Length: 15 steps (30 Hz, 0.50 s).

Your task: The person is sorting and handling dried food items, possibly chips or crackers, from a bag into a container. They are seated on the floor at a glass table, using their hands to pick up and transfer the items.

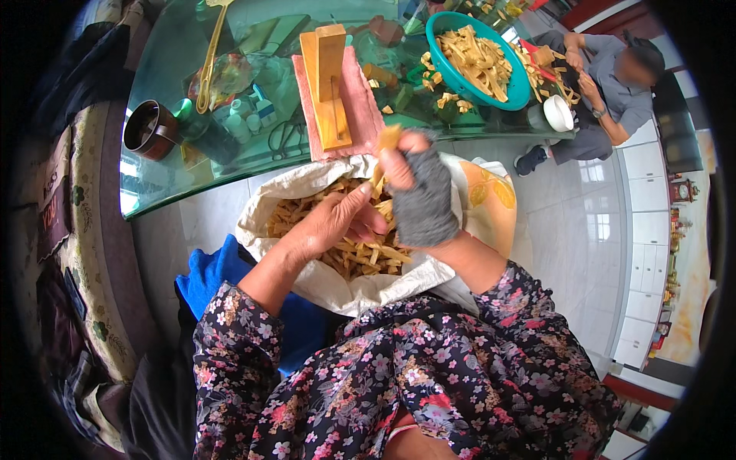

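My right hand (422, 190), in a grey fingerless glove, grips a tan dried strip (389, 138) and is blurred. Bare and close beside it, my left hand (336, 221) has its thumb and fingers near the strip's lower end; whether it touches the strip I cannot tell. Both hands are over a white woven sack (356, 296) filled with dried pieces (368, 259). Just beyond, a wooden block stand with a thin metal rod (330, 92) rests on a pink cloth (362, 98) at the glass table's edge. A teal plastic basket (520, 86) holds more strips.
On the glass table (190, 184) are a dark metal mug (150, 131), a yellow slotted spatula (210, 69) and scattered pieces. A white bowl (558, 113) stands near its right end. Another person (621, 86) sits beyond, holding something small. A blue cloth (213, 276) lies left of the sack.
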Tool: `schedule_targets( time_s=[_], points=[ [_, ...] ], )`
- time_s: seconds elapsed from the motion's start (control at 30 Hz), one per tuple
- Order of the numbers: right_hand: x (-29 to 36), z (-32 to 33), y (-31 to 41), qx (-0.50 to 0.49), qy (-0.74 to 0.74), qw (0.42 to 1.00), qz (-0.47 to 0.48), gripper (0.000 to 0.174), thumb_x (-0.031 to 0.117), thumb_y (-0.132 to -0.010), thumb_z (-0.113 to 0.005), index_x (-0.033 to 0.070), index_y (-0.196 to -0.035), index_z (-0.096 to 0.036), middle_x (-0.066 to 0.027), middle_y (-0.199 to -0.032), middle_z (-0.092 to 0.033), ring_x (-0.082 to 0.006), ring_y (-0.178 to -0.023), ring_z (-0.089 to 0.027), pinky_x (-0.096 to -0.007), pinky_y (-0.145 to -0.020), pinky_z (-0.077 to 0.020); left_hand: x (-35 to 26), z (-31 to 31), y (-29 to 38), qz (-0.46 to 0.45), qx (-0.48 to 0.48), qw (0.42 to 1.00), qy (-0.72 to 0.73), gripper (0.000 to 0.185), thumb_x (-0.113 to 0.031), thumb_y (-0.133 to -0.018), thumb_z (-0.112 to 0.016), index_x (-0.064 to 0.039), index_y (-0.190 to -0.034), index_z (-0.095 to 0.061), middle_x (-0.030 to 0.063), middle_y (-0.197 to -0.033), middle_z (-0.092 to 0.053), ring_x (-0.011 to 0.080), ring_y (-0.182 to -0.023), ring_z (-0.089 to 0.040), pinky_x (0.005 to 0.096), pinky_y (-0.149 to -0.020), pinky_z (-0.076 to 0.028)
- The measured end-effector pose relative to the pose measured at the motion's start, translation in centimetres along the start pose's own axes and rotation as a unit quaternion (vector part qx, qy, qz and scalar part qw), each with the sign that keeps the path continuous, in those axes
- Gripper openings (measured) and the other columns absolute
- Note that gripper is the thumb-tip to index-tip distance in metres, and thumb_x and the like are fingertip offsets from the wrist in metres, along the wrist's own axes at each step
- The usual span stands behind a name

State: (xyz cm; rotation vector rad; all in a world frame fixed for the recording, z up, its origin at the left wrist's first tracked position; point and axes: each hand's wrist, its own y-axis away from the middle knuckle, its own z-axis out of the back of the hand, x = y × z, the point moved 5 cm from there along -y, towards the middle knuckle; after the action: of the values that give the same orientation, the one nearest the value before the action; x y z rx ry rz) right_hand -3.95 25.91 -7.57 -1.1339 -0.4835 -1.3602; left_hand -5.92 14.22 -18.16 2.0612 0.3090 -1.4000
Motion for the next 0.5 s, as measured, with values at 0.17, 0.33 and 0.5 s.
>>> schedule_targets(
  time_s=[0.17,0.33,0.5],
  points=[
    [0.6,-2.6,2.2,0.11,0.147,0.943,0.278,0.02,0.018,-0.083,-0.062,0.009,-0.1,-0.058,-0.0101,-0.092,-0.06,-0.0315,-0.086,-0.058,-0.04,-0.075,-0.0478,-1.4,-1.2,0.1,-0.032,-0.063,0.932,0.356,0.036,-0.027,-0.096,-0.039,-0.001,-0.118,-0.05,0.0074,-0.096,-0.061,0.0149,-0.08,-0.061,0.0287,-0.071,-0.051],
    [-0.9,-3.9,4.3,0.161,0.086,0.972,0.148,0.011,0.013,-0.086,-0.059,0.008,-0.096,-0.059,-0.0113,-0.085,-0.06,-0.0284,-0.082,-0.06,-0.0375,-0.072,-0.0474,0.2,0.2,0.2,-0.007,-0.063,0.94,0.336,0.032,-0.015,-0.096,-0.033,0.001,-0.118,-0.049,0.0091,-0.095,-0.059,0.0135,-0.071,-0.062,0.0229,-0.066,-0.052],
    [-1.1,-2.9,2.0,0.138,0.013,0.99,0.015,0.023,0.024,-0.094,-0.047,0.003,-0.09,-0.056,-0.0147,-0.076,-0.057,-0.03,-0.073,-0.058,-0.0357,-0.067,-0.0455,-0.1,-1.0,-0.4,-0.018,-0.082,0.941,0.328,0.027,-0.019,-0.098,-0.037,-0.005,-0.113,-0.054,0.003,-0.087,-0.062,0.0128,-0.073,-0.058,0.0235,-0.066,-0.047]
  ],
)
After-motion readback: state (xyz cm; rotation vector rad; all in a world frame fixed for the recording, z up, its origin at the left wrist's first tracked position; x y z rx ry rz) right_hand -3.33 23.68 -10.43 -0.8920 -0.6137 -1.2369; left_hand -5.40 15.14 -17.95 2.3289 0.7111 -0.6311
